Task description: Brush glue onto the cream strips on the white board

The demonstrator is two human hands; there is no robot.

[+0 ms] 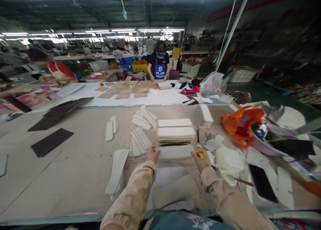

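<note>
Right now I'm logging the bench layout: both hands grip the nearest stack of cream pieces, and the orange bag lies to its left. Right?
Not quite. The head view shows the left hand and right hand gripping the nearest stack, but the orange bag lies to its right.

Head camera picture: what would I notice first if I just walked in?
Probably the two hands, left and right, gripping the ends of a cream stack in the middle of the table. More stacks sit just behind it. A bright orange bag glows at the right.

Pale stacks [175, 136] on worktable [75, 163]
</note>
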